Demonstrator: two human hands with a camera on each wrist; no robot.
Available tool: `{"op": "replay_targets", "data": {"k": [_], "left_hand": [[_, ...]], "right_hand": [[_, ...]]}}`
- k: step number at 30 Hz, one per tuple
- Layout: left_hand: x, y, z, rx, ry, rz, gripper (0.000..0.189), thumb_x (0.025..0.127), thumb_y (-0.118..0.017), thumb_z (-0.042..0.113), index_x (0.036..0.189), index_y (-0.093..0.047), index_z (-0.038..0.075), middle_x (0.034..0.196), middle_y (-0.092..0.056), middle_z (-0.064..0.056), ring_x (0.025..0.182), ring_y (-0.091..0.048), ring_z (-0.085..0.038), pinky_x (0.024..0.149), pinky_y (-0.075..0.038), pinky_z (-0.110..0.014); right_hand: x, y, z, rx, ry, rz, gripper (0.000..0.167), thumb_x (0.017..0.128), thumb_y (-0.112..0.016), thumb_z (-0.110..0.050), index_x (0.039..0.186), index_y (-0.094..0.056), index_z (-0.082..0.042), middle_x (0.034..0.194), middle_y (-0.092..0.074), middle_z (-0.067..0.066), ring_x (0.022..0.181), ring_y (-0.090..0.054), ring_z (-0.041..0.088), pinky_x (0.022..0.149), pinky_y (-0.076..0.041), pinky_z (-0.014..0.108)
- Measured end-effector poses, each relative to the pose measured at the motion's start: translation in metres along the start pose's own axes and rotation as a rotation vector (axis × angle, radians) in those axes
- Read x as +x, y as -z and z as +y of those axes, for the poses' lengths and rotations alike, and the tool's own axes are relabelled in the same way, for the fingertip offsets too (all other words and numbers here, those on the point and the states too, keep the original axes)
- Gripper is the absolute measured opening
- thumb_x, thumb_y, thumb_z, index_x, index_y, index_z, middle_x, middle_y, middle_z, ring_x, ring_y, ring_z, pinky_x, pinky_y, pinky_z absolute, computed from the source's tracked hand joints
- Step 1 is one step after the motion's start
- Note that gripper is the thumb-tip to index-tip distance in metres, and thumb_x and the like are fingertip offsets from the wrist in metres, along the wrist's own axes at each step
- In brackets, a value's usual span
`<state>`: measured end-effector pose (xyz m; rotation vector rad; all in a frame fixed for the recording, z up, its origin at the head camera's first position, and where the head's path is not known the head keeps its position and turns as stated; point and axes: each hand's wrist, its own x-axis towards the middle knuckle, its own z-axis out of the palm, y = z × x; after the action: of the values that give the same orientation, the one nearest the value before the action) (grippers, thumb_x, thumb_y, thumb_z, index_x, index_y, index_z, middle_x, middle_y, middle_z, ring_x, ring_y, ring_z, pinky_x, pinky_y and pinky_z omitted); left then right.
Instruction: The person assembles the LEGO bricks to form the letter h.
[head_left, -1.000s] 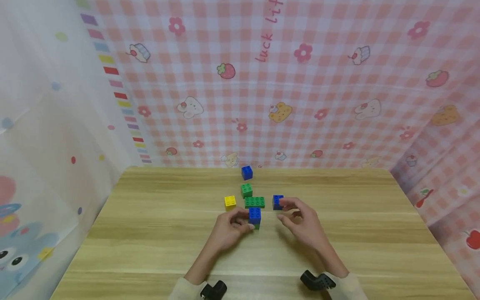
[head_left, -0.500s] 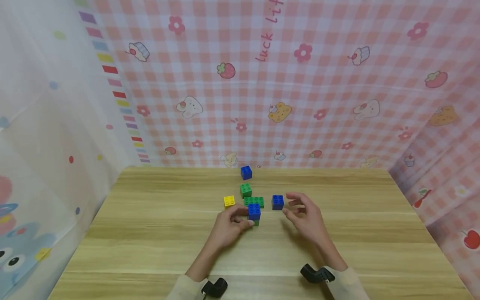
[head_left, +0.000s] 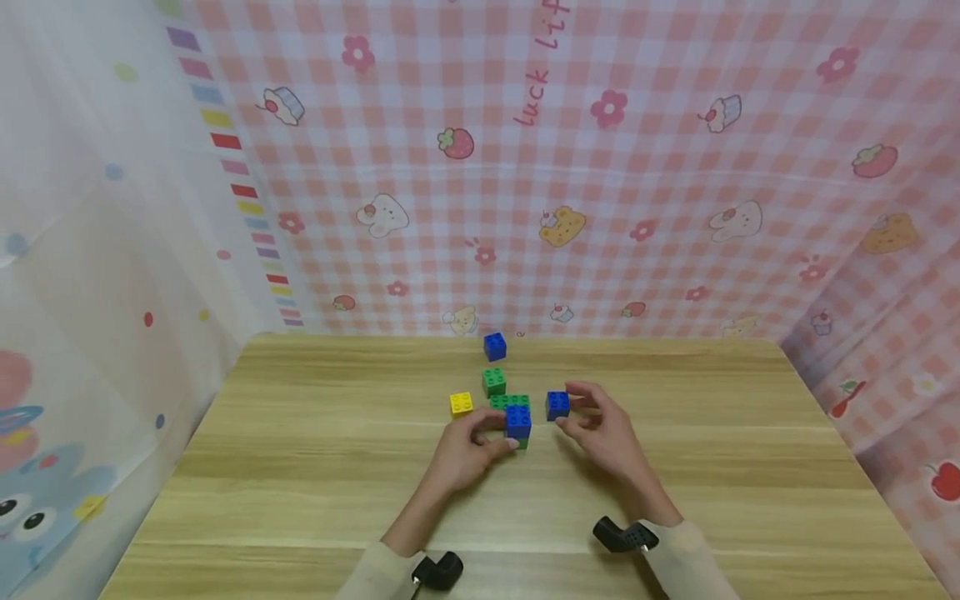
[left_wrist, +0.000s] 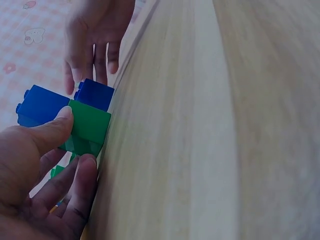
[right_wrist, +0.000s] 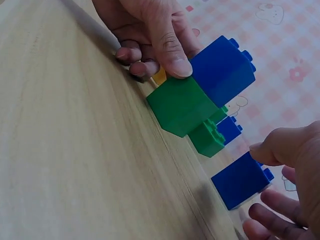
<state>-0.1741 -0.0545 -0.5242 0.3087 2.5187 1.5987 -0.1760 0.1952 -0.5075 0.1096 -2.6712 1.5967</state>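
Thumb and fingers of my left hand [head_left: 465, 454] pinch a two-block stack, a blue toy block [right_wrist: 224, 70] on top of a green block [right_wrist: 182, 105]. The thumb presses the green block's near side in the left wrist view. My right hand [head_left: 603, 429] is at the right side of a single blue block [head_left: 557, 406] on the table. Its thumb is at that block's edge in the right wrist view, and the fingers are spread loosely beside it. Directly behind the held stack lies a long green block [head_left: 498, 402], partly covered by it in the head view.
A yellow block [head_left: 461, 405] sits just beyond my left hand. Farther back are a small green block [head_left: 494, 382] and another blue block [head_left: 495, 347], near the rear edge of the wooden table [head_left: 300, 467]. A checked cloth [head_left: 480, 183] hangs behind.
My left hand has moved the stack slightly away from me and to the right, nearer the long green block. The right hand drew back from the single blue block, then came close again.
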Motion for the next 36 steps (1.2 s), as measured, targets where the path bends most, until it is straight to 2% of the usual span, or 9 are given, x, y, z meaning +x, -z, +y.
{"op": "replay_targets", "data": {"k": [9, 14, 17, 23, 28, 36], "left_hand": [[-0.001, -0.001, 0.004, 0.027, 0.008, -0.005, 0.04, 0.089, -0.08, 0.036, 0.125, -0.07, 0.021, 0.122, -0.074, -0.001, 0.073, -0.058, -0.01, 0.063, -0.048, -0.024], [-0.004, 0.001, 0.004, -0.012, 0.006, -0.028, 0.043, 0.089, -0.081, 0.033, 0.129, -0.068, 0.021, 0.126, -0.073, -0.003, 0.075, -0.061, -0.011, 0.065, -0.051, -0.025], [-0.007, 0.006, 0.004, -0.044, 0.007, -0.042, 0.045, 0.09, -0.081, 0.031, 0.131, -0.066, 0.021, 0.129, -0.072, -0.006, 0.079, -0.065, -0.012, 0.069, -0.055, -0.027], [-0.013, 0.016, 0.009, -0.073, 0.022, -0.049, 0.05, 0.09, -0.08, 0.024, 0.135, -0.063, 0.014, 0.131, -0.069, -0.013, 0.089, -0.071, -0.016, 0.075, -0.059, -0.03], [-0.017, 0.026, 0.014, -0.098, 0.042, -0.007, 0.048, 0.09, -0.08, 0.017, 0.135, -0.063, 0.013, 0.126, -0.069, -0.015, 0.093, -0.07, -0.02, 0.075, -0.06, -0.032], [-0.016, 0.04, 0.012, -0.124, 0.035, 0.129, 0.035, 0.089, -0.081, 0.017, 0.121, -0.069, 0.011, 0.116, -0.072, -0.012, 0.091, -0.066, -0.019, 0.072, -0.058, -0.027]], "right_hand": [[0.01, -0.006, 0.007, -0.03, -0.03, -0.036, 0.061, 0.093, -0.076, -0.015, 0.148, -0.051, -0.017, 0.137, -0.065, 0.013, 0.119, -0.061, 0.028, 0.091, -0.049, 0.031], [0.011, -0.005, 0.011, -0.033, -0.053, -0.051, 0.06, 0.092, -0.077, -0.016, 0.146, -0.054, -0.023, 0.137, -0.066, 0.01, 0.123, -0.061, 0.026, 0.095, -0.049, 0.035], [0.01, -0.007, 0.012, -0.037, -0.064, -0.056, 0.056, 0.093, -0.077, -0.019, 0.145, -0.057, -0.026, 0.136, -0.066, 0.008, 0.118, -0.062, 0.025, 0.094, -0.05, 0.035], [0.01, -0.01, 0.013, -0.043, -0.063, -0.029, 0.05, 0.094, -0.076, -0.025, 0.141, -0.061, -0.027, 0.136, -0.066, 0.006, 0.118, -0.063, 0.024, 0.094, -0.052, 0.035], [0.009, -0.012, 0.012, -0.064, -0.056, -0.018, 0.046, 0.095, -0.075, -0.026, 0.14, -0.062, -0.026, 0.137, -0.065, 0.006, 0.121, -0.064, 0.024, 0.097, -0.053, 0.039], [0.008, -0.012, 0.014, -0.07, -0.062, -0.012, 0.044, 0.094, -0.076, -0.026, 0.136, -0.065, -0.025, 0.131, -0.068, 0.007, 0.116, -0.066, 0.025, 0.098, -0.055, 0.044]]}}
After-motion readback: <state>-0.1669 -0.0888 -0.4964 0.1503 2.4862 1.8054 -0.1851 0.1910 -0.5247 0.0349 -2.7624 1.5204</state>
